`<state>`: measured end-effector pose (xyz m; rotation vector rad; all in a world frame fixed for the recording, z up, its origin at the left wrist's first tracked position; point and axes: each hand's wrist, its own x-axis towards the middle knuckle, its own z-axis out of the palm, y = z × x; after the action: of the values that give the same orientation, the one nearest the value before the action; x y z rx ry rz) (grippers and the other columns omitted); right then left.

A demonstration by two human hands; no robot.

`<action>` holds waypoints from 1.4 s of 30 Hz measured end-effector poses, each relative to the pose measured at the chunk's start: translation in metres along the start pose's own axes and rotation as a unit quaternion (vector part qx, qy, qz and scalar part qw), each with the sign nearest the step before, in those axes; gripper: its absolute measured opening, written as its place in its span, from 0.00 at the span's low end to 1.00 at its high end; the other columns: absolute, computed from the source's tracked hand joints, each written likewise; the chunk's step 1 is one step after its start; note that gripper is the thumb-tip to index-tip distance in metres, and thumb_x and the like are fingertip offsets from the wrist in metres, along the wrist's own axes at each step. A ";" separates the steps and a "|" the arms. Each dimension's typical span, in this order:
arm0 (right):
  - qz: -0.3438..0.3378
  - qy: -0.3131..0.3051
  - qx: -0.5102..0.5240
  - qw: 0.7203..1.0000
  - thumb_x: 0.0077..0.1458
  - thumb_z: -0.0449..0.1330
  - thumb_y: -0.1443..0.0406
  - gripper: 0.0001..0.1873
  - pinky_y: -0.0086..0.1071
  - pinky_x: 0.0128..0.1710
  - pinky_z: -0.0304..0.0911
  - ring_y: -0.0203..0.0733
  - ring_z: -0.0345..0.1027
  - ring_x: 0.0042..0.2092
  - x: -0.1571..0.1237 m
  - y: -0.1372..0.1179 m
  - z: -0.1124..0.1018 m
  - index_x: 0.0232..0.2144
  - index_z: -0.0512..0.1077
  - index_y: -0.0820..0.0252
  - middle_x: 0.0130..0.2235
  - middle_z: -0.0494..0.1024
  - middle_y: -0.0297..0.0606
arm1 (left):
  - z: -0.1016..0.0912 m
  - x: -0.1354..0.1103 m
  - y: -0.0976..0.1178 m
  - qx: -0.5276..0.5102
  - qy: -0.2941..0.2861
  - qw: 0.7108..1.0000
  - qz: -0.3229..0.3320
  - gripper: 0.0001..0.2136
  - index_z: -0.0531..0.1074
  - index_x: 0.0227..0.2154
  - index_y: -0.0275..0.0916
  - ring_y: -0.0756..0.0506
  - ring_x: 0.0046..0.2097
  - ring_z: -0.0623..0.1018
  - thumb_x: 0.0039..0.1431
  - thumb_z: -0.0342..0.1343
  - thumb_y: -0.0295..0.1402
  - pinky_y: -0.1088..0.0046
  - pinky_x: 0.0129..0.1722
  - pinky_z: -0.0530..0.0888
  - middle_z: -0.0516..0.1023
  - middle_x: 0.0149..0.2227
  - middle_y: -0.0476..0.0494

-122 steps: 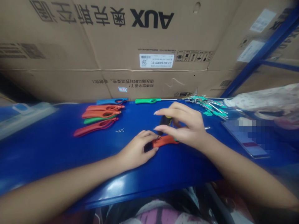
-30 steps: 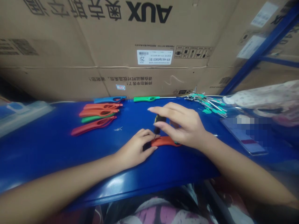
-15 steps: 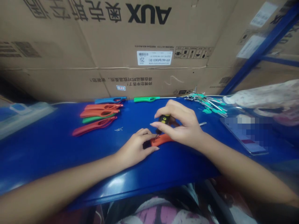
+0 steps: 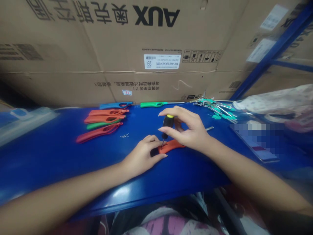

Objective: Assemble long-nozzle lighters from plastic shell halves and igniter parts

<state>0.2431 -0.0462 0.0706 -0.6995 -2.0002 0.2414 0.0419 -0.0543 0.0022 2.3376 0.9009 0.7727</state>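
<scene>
An orange lighter handle (image 4: 172, 146) lies on the blue table, its right part hidden behind my right hand. My left hand (image 4: 144, 153) grips its left end between thumb and fingers, steadying it against the tabletop. Pinched in my right hand (image 4: 188, 125) is a short black-and-yellow screwdriver (image 4: 168, 123), held nearly upright. Its thin shaft points down and the tip meets the handle's upper face close to my left fingertips. A metal rod shows just beyond my right hand.
Red, orange, green and blue lighter handles (image 4: 99, 132) lie at left. A green long-necked lighter (image 4: 151, 104) rests by the cardboard (image 4: 110, 58). Metal tubes with teal parts (image 4: 220, 109) are piled back right, near a phone (image 4: 262, 151). Small metal pieces (image 4: 124, 135) lie left of my hands.
The screwdriver has gone from tilted to nearly upright, and the fingers of my right hand have shifted around its grip. My left hand and the orange handle stay almost in place.
</scene>
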 end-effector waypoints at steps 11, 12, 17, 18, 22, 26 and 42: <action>-0.074 0.001 0.008 0.997 0.62 0.62 0.64 0.07 0.30 0.32 0.68 0.35 0.69 0.32 0.003 -0.010 -0.007 0.42 0.76 0.60 0.35 0.78 0.37 | 0.001 -0.001 -0.002 0.020 -0.002 1.000 0.001 0.15 0.78 0.49 0.40 0.41 0.46 0.77 0.59 0.65 0.35 0.61 0.48 0.76 0.78 0.44 0.42; -0.087 0.020 -0.018 0.996 0.60 0.64 0.63 0.07 0.30 0.31 0.67 0.35 0.68 0.30 0.003 -0.008 -0.006 0.40 0.76 0.59 0.32 0.77 0.36 | 0.001 -0.001 -0.002 0.020 -0.001 1.000 0.001 0.16 0.77 0.50 0.40 0.41 0.46 0.77 0.60 0.65 0.35 0.60 0.48 0.76 0.78 0.44 0.42; -0.059 -0.064 0.007 0.996 0.66 0.55 0.66 0.17 0.33 0.43 0.72 0.40 0.73 0.47 0.002 -0.008 -0.008 0.56 0.69 0.58 0.49 0.78 0.43 | 0.001 0.000 -0.002 0.017 -0.003 1.000 0.003 0.16 0.77 0.50 0.40 0.41 0.47 0.77 0.60 0.64 0.36 0.59 0.49 0.76 0.78 0.43 0.42; -0.033 -0.093 0.037 0.994 0.67 0.52 0.67 0.20 0.33 0.43 0.72 0.40 0.73 0.50 0.001 -0.009 -0.008 0.60 0.65 0.57 0.53 0.76 0.44 | 0.001 0.000 -0.002 0.017 -0.006 1.000 0.003 0.16 0.77 0.50 0.41 0.41 0.47 0.77 0.60 0.64 0.36 0.59 0.50 0.76 0.78 0.43 0.42; 0.010 -0.100 0.071 0.992 0.64 0.57 0.67 0.19 0.29 0.36 0.72 0.38 0.73 0.42 -0.001 -0.008 -0.005 0.57 0.68 0.58 0.49 0.77 0.42 | 0.001 0.000 -0.001 0.018 -0.004 1.000 0.001 0.16 0.78 0.51 0.40 0.40 0.47 0.77 0.59 0.65 0.34 0.59 0.50 0.76 0.78 0.45 0.41; -0.016 -0.037 -0.025 0.999 0.58 0.66 0.62 0.17 0.29 0.33 0.70 0.33 0.68 0.31 -0.003 -0.003 -0.001 0.49 0.72 0.57 0.47 0.78 0.39 | 0.000 0.000 -0.001 0.015 -0.007 1.000 -0.001 0.15 0.78 0.49 0.38 0.40 0.46 0.77 0.59 0.65 0.34 0.59 0.48 0.76 0.78 0.44 0.41; -0.012 -0.045 0.053 0.998 0.64 0.60 0.64 0.15 0.30 0.34 0.69 0.34 0.68 0.34 -0.004 -0.006 0.001 0.53 0.70 0.57 0.44 0.77 0.39 | 0.001 0.000 -0.002 0.020 -0.006 1.000 -0.005 0.15 0.79 0.49 0.40 0.40 0.47 0.77 0.59 0.65 0.35 0.59 0.49 0.76 0.79 0.44 0.41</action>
<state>0.2412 -0.0533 0.0697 -0.6068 -2.0631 0.3670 0.0418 -0.0536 0.0007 2.3681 0.9291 0.7435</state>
